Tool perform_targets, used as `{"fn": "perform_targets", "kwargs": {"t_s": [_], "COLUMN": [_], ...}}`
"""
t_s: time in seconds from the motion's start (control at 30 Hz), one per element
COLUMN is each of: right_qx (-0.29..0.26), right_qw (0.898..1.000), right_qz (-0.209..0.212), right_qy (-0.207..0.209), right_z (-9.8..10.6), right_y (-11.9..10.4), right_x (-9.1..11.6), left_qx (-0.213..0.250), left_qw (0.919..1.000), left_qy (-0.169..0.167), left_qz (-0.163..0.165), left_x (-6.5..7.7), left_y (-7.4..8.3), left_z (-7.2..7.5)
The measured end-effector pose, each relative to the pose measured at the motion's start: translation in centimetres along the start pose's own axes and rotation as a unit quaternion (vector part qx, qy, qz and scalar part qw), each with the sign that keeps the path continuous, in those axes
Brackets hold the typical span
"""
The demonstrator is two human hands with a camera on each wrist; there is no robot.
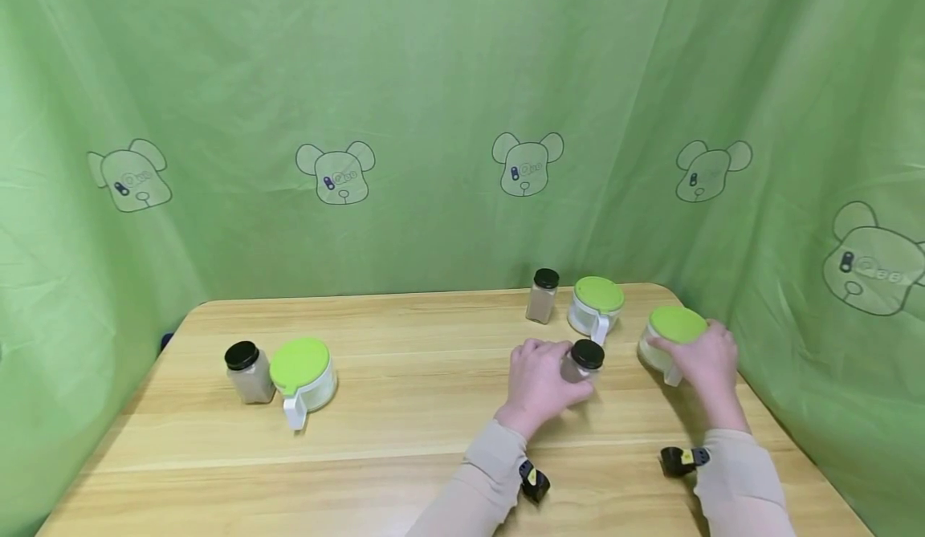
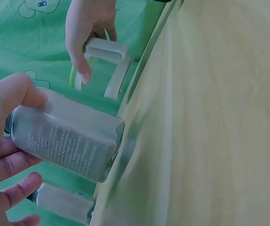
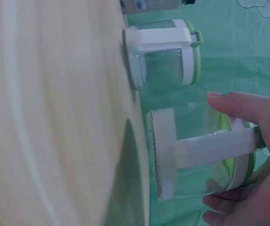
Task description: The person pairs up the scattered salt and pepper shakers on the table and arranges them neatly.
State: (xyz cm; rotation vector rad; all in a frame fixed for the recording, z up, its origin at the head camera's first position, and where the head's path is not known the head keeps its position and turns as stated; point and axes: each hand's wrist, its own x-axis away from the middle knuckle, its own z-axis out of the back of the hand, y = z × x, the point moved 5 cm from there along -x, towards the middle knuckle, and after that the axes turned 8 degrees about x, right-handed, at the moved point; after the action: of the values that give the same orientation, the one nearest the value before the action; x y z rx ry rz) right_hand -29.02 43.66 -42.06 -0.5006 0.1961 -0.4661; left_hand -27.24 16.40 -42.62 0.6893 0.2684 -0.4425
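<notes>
My left hand (image 1: 539,380) grips a square glass spice jar (image 2: 69,134) with a black lid (image 1: 588,353), thumb on one side and fingers on the other. Fine print covers the side of the jar in the left wrist view. At the right of the table, my right hand (image 1: 711,363) holds a clear glass seasoning pot (image 3: 196,115) near its green lid (image 1: 678,324). The pot's white handle (image 3: 215,147) points toward the wrist camera, between thumb and fingers. The fingers on the far side are partly hidden by the pot.
Behind the hands stand a second black-lidded jar (image 1: 541,300) and a green-lidded pot (image 1: 596,306). Another jar (image 1: 250,376) and pot (image 1: 303,372) stand close together at the left of the wooden table (image 1: 405,425). A green curtain (image 1: 433,63) surrounds the table's back and sides.
</notes>
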Motion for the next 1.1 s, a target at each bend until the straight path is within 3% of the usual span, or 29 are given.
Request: {"fn": "perform_targets", "kwargs": {"t_s": [0.33,0.63,1.1], "right_qx": [-0.004,0.004,0.016], "right_qw": [1.000,1.000,0.997], "right_qz": [0.017,0.028,0.076], "right_qy": [-0.010,0.001,0.008], "right_z": [0.7,0.6,1.1], "right_y": [-0.8,-1.3,-2.1], "right_x": [0.6,1.0,2.2], "left_qx": [0.027,-0.002,-0.021], "left_qw": [0.9994,0.9998,0.9982], "left_qy": [0.001,0.014,0.014], "left_qz": [0.021,-0.013,-0.054], "left_x": [-0.1,-0.2,0.5], "left_y": [-1.1,-1.2,-2.9], "left_z": [0.4,1.5,3.7]}}
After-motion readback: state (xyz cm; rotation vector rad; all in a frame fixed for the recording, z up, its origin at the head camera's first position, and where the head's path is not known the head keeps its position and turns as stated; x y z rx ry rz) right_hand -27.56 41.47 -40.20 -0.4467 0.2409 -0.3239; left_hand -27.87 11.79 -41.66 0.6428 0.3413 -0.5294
